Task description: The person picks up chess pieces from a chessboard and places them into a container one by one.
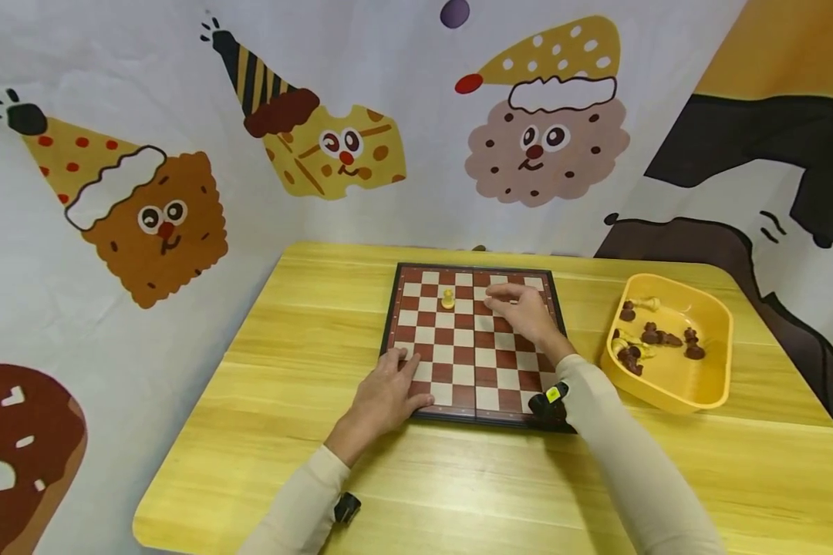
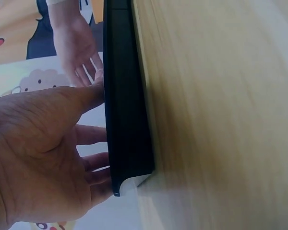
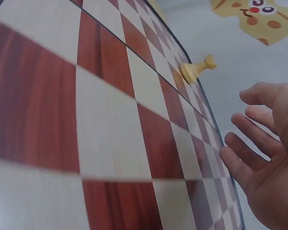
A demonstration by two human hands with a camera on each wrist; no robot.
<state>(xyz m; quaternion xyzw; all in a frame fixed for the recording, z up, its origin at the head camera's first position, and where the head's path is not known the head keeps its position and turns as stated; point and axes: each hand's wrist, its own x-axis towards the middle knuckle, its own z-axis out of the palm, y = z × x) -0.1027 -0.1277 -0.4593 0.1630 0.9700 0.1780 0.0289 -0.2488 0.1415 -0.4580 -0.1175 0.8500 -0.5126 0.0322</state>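
Note:
A red and cream chessboard (image 1: 463, 337) with a dark rim lies on the table. One pale yellow chess piece (image 1: 447, 299) stands upright on a square toward its far left; the right wrist view shows the same chess piece (image 3: 198, 68) beyond the fingers. My left hand (image 1: 382, 389) rests on the board's near left corner, fingers spread; from the left wrist view, thumb and fingertips touch the top along the black side (image 2: 127, 105). Over the board's far right part hovers my right hand (image 1: 524, 312), fingers loosely bent with nothing between them, to the right of the piece.
On the table's right stands a yellow plastic tub (image 1: 718, 339) holding several brown and yellow chess pieces (image 1: 655, 335). The wooden-look table (image 1: 264, 362) meets a cartoon-printed cloth (image 1: 361, 223) along its back edge. Black wrist cameras sit on both sleeves.

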